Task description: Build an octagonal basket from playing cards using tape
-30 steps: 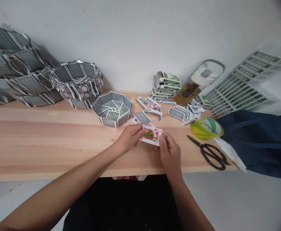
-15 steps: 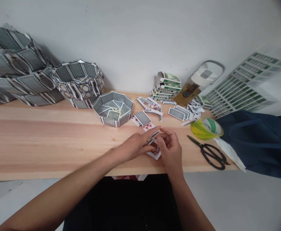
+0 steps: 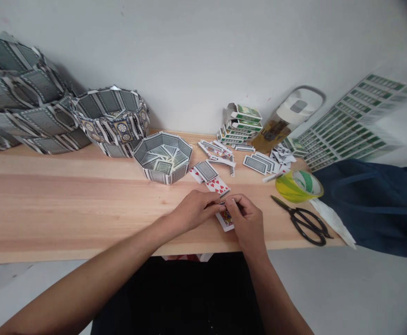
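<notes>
My left hand and my right hand meet near the table's front edge. Both are closed, fingertips pinching a small grey-backed playing card, mostly hidden by the fingers. Just below the fingertips shows a face card; whether it is held or lies on the table I cannot tell. Beyond the fingers lie a hearts card and a grey-backed card. An octagonal bowl made of cards stands to the left, with cards covering its bottom.
Black scissors and a yellow tape roll lie to the right, beside a dark blue bag. Behind are card boxes, a bottle and loose cards. Card-made baskets stand at the left.
My left fingers have drawn in around the small card, which showed more before. My right fingertips have closed onto it too, slightly lower and nearer my left hand.
</notes>
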`<state>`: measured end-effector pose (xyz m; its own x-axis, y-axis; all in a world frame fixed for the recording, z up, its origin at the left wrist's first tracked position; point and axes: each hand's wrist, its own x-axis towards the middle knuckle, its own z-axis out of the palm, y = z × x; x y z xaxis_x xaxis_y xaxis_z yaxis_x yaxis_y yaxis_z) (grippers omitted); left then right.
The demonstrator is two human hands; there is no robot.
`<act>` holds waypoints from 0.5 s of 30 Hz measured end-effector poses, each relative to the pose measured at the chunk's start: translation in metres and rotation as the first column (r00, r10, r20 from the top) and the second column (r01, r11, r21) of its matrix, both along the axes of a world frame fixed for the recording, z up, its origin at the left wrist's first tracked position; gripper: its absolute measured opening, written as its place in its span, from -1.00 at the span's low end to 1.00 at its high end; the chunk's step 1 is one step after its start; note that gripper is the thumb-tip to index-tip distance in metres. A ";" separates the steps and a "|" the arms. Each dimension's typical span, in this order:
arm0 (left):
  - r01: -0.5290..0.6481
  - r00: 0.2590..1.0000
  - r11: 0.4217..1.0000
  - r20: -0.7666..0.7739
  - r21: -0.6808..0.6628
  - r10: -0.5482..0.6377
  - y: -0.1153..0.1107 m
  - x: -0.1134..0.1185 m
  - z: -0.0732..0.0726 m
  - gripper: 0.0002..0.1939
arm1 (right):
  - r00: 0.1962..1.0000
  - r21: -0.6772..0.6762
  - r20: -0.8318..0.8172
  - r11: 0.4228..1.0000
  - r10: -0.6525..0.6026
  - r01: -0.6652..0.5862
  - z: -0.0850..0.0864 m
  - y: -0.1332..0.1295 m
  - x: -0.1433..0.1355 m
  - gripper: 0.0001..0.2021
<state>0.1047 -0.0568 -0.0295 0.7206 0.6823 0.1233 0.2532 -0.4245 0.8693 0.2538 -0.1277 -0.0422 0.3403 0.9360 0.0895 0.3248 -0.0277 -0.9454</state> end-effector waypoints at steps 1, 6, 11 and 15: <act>0.020 1.000 1.000 0.015 0.003 -0.020 0.000 0.000 0.000 -0.74 | 1.000 -0.005 -0.014 1.000 -0.002 0.002 0.000 0.000 0.000 -0.73; 0.118 0.991 0.984 0.084 -0.130 -0.108 -0.001 -0.001 0.001 -0.68 | 0.995 0.007 -0.102 1.000 0.004 -0.004 -0.001 -0.002 0.002 -0.72; 0.185 0.979 0.950 0.129 -0.250 -0.157 -0.002 0.000 0.003 -0.67 | 0.987 0.014 -0.157 1.000 -0.024 0.027 -0.001 -0.004 0.003 -0.71; 0.145 0.986 0.944 0.123 -0.295 -0.113 -0.003 0.001 0.003 -0.67 | 0.984 0.019 -0.168 0.998 -0.053 0.057 -0.002 -0.004 0.002 -0.70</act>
